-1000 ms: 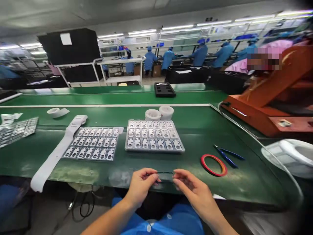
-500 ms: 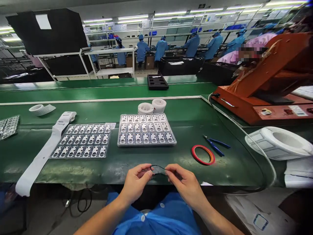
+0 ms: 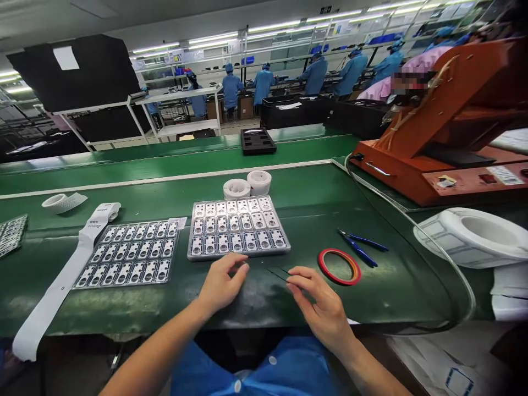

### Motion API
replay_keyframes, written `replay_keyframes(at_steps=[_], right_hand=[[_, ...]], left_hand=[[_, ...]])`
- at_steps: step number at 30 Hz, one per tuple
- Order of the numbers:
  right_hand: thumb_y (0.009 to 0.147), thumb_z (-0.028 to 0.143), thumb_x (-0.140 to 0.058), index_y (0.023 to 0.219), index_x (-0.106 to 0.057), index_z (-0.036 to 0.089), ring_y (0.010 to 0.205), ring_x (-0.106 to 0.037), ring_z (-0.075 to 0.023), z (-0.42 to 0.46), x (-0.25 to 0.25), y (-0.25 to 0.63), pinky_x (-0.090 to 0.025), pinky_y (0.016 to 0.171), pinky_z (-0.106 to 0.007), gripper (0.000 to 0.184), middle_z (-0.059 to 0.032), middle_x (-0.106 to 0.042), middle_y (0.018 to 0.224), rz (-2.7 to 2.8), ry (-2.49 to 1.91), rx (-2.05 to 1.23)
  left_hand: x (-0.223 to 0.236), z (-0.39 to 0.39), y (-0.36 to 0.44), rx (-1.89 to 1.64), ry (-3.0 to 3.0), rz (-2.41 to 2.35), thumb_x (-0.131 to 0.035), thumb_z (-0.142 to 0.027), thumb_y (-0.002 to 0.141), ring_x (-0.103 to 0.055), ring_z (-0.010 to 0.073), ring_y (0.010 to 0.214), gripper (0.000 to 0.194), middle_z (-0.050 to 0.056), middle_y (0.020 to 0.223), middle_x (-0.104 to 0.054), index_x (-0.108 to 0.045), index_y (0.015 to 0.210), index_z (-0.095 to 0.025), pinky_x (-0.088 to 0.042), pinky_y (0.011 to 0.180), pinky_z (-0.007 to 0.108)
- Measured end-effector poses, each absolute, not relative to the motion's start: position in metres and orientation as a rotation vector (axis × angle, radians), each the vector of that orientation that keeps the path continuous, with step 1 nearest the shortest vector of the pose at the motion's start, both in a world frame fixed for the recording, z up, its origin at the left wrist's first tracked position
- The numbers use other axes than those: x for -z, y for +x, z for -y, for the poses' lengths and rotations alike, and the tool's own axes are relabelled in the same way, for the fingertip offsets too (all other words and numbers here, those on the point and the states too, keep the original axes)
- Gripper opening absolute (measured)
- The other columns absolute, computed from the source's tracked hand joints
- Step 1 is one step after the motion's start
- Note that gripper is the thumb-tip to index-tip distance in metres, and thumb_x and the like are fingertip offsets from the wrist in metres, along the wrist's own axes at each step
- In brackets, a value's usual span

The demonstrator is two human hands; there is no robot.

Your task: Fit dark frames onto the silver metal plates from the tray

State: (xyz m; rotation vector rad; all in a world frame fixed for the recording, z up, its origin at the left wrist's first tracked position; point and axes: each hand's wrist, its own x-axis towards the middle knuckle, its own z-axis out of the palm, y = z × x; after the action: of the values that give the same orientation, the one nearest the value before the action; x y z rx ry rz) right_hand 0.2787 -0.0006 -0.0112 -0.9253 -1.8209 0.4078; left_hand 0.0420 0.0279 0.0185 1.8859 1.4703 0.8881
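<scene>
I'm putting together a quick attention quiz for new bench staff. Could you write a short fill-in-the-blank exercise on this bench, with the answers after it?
The thin dark piece is held by the ____ hand.
The pliers beside the red tape ring have ____ handles.
Right behind the middle tray sit ____ small white rolls.
The pieces on that tray form ____ rows from front to back.

Answers: right; blue; two; three
</scene>
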Motion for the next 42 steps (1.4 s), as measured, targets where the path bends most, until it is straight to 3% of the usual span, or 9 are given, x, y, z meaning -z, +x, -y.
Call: replay_keyframes(at_steps=[4,9,19,23,27,32,37,42], right_hand=[[0.094,0.002,-0.054,0.111,-0.058,0.025,0.086,-0.063,-0.0175,-0.007,0.023,0.289,-0.053,0.076,-0.030,0.028,-0.0060,-0.060,0.097,1.729,-0.944,-0.329],[0.092,0.000,-0.053,0.109,-0.061,0.025,0.078,-0.065,-0.0157,-0.012,0.031,0.296,-0.055,0.070,-0.027,0.031,-0.0037,-0.062,0.091,1.671,-0.925,-0.232],[0.096,0.008,-0.052,0.106,-0.064,0.021,0.080,-0.069,-0.0157,-0.019,0.065,0.306,-0.058,0.072,-0.024,0.020,-0.0088,-0.064,0.104,1.628,-0.919,-0.277],[0.096,0.009,-0.053,0.106,-0.063,0.022,0.075,-0.068,-0.0151,-0.019,0.060,0.306,-0.058,0.070,-0.023,0.020,-0.0070,-0.065,0.098,1.627,-0.910,-0.288],[0.095,0.014,-0.058,0.103,-0.063,0.023,0.072,-0.068,-0.0145,-0.016,0.051,0.304,-0.057,0.070,-0.020,0.013,-0.0038,-0.066,0.089,1.600,-0.938,-0.329],[0.094,0.025,-0.064,0.097,-0.065,0.024,0.062,-0.064,-0.0124,-0.020,0.029,0.293,-0.054,0.063,-0.019,0.004,0.0000,-0.065,0.079,1.503,-0.986,-0.698],[0.088,0.040,-0.072,0.090,-0.063,0.019,0.055,-0.059,-0.0128,-0.055,-0.017,0.260,-0.051,0.055,-0.022,0.023,0.0009,-0.061,0.065,1.233,-0.987,-1.342],[0.076,0.045,-0.083,0.084,-0.062,0.016,0.047,-0.053,-0.0104,-0.092,-0.038,0.229,-0.046,0.049,-0.021,0.037,0.0018,-0.058,0.055,1.118,-0.919,-1.700]], left_hand=[[-0.031,-0.100,0.060,-0.685,2.152,-1.491,-0.054,-0.026,0.093,-0.066,0.0213,0.106,0.024,0.008,0.111,-0.072,-0.070,0.109,-0.018,-0.051,0.100,0.038],[-0.038,-0.174,0.093,-0.323,2.366,-1.630,-0.056,-0.025,0.094,-0.059,0.0263,0.116,0.022,0.014,0.115,-0.066,-0.068,0.106,-0.011,-0.047,0.102,0.048],[-0.053,-0.218,0.113,0.226,2.372,-1.714,-0.064,-0.036,0.091,-0.063,0.0209,0.107,0.028,0.009,0.116,-0.066,-0.065,0.107,-0.013,-0.053,0.094,0.043],[-0.061,-0.227,0.107,0.080,2.268,-1.679,-0.066,-0.035,0.089,-0.063,0.0195,0.101,0.027,0.007,0.110,-0.066,-0.065,0.104,-0.013,-0.054,0.091,0.041],[-0.069,-0.213,0.089,-0.282,2.135,-1.583,-0.068,-0.027,0.086,-0.063,0.0165,0.087,0.021,0.004,0.093,-0.067,-0.066,0.102,-0.013,-0.053,0.086,0.038],[-0.057,-0.155,0.058,-0.785,1.823,-1.447,-0.058,-0.033,0.087,-0.064,0.0167,0.086,0.028,0.006,0.094,-0.068,-0.068,0.106,-0.016,-0.054,0.086,0.033],[-0.028,-0.101,0.036,-1.016,1.352,-1.364,-0.064,-0.050,0.080,-0.065,0.0141,0.075,0.041,0.005,0.086,-0.066,-0.064,0.100,-0.014,-0.060,0.076,0.032],[-0.013,-0.084,0.025,-1.134,1.046,-1.339,-0.072,-0.047,0.076,-0.058,0.0084,0.072,0.048,-0.001,0.080,-0.058,-0.065,0.113,-0.016,-0.059,0.073,0.024]])
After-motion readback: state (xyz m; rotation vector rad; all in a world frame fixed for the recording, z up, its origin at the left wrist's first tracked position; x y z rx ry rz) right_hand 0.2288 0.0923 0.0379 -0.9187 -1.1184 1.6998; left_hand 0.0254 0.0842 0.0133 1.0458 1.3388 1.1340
